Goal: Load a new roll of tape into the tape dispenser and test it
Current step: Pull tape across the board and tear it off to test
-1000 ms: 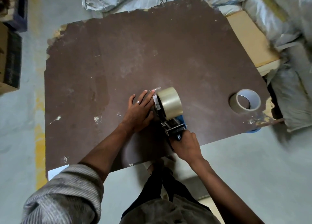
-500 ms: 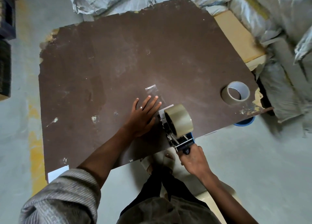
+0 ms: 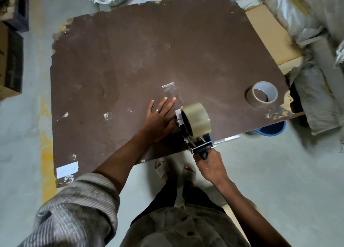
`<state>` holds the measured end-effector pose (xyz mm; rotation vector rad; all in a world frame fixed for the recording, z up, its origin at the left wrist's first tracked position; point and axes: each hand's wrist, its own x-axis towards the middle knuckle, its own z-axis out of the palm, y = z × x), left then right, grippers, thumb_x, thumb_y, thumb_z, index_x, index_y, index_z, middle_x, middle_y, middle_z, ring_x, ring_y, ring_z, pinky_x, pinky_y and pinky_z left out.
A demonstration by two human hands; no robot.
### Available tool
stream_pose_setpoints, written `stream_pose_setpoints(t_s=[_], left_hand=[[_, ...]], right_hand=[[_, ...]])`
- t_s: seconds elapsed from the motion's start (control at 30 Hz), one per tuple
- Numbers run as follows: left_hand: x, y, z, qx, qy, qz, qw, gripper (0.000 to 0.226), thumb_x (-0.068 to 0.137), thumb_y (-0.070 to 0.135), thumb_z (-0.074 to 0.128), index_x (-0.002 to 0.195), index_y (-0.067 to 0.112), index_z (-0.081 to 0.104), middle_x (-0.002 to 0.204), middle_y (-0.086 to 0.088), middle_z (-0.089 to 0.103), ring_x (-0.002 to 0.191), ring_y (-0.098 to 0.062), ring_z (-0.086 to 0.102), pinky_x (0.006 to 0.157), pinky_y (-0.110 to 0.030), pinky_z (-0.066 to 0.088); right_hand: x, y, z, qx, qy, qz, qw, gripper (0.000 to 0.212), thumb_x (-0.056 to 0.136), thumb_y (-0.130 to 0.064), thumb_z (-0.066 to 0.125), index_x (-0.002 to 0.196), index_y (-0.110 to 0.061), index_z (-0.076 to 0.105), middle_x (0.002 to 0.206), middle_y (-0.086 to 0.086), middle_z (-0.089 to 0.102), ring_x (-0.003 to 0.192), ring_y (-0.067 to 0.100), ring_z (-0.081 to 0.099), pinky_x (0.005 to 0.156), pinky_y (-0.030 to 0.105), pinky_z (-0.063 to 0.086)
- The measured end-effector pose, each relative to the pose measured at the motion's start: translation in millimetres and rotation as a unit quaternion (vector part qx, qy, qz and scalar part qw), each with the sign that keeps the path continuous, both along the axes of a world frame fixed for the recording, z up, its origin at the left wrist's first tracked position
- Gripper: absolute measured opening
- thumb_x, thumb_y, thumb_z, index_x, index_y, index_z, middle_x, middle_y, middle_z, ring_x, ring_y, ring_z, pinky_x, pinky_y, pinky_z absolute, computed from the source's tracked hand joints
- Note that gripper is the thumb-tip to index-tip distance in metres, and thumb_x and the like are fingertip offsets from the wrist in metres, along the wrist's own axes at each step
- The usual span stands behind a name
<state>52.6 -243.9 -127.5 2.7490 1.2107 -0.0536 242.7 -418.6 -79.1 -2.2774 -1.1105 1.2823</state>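
The tape dispenser (image 3: 195, 133) sits near the desk's (image 3: 130, 51) front edge, at about five o'clock from the desk's centre, with a full roll of tape (image 3: 197, 119) mounted on it. The right hand (image 3: 209, 164) is curled tight round the dispenser's dark handle, off the desk's edge. The left hand (image 3: 158, 118) lies flat on the brown top with its fingers straight and slightly spread, just beside the dispenser at its nine o'clock. A strip of clear tape (image 3: 172, 92) lies stuck on the desk, running from the dispenser toward eleven o'clock, past the left fingertips.

A second, thinner roll (image 3: 262, 94) lies flat at three o'clock on the desk, well apart from the dispenser. A white label (image 3: 67, 169) sticks near the seven o'clock corner. Grey sacks (image 3: 307, 23) crowd the twelve and two o'clock sides, and a tan box (image 3: 270, 34) lies under the desk's right edge. Dark cartons (image 3: 11, 57) stand at nine o'clock on the floor. A blue tub (image 3: 271, 129) shows partly under the four o'clock corner.

The clear strip is hard to trace near the dispenser. The dispenser's blade is hidden behind the roll. The person's feet in pale sandals (image 3: 162, 168) show below the desk edge.
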Motion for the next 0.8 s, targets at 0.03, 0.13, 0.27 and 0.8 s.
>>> stream_pose_setpoints(t_s=[0.03, 0.13, 0.27, 0.8], left_hand=[[0.8, -2.0, 0.5, -0.003, -0.001, 0.01, 1.0, 0.052, 0.1, 0.044, 0.03, 0.151, 0.038, 0.031, 0.167, 0.0, 0.016, 0.153, -0.029, 0.017, 0.116, -0.067, 0.014], [1.0, -3.8, -1.6, 0.003, 0.01, 0.022, 1.0, 0.055, 0.101, 0.045, 0.029, 0.155, 0.041, 0.019, 0.167, 0.002, 0.015, 0.153, -0.029, 0.018, 0.115, -0.067, 0.017], [4.6, -7.6, -1.3, -0.001, 0.033, 0.032, 0.999, 0.061, 0.099, 0.042, 0.036, 0.156, 0.043, 0.011, 0.168, 0.0, 0.012, 0.153, -0.031, 0.017, 0.113, -0.07, 0.019], [8.5, -41.9, 2.3, -0.015, 0.053, 0.049, 0.997, 0.065, 0.099, 0.046, 0.035, 0.153, 0.052, -0.001, 0.169, 0.0, -0.001, 0.154, -0.036, 0.002, 0.111, -0.077, 0.008]], right_hand=[[1.3, -6.9, -0.3, -0.004, 0.001, 0.002, 1.0, 0.023, 0.082, -0.023, 0.064, 0.061, -0.021, 0.053, 0.064, 0.005, 0.062, 0.056, 0.023, 0.057, 0.049, 0.029, 0.042], [6.4, -32.3, -0.7, -0.012, 0.002, 0.01, 1.0, 0.025, 0.086, -0.021, 0.067, 0.065, -0.023, 0.055, 0.067, -0.001, 0.062, 0.061, 0.017, 0.06, 0.05, 0.024, 0.041], [14.1, -45.8, -3.7, -0.005, -0.001, 0.023, 1.0, 0.028, 0.089, -0.028, 0.067, 0.066, -0.024, 0.054, 0.067, -0.003, 0.061, 0.06, 0.011, 0.059, 0.047, 0.021, 0.036], [13.9, -52.8, -3.6, 0.06, 0.125, -0.017, 0.99, 0.039, 0.089, -0.038, 0.073, 0.08, 0.0, 0.067, 0.074, 0.017, 0.072, 0.066, 0.032, 0.068, 0.06, 0.05, 0.054]])
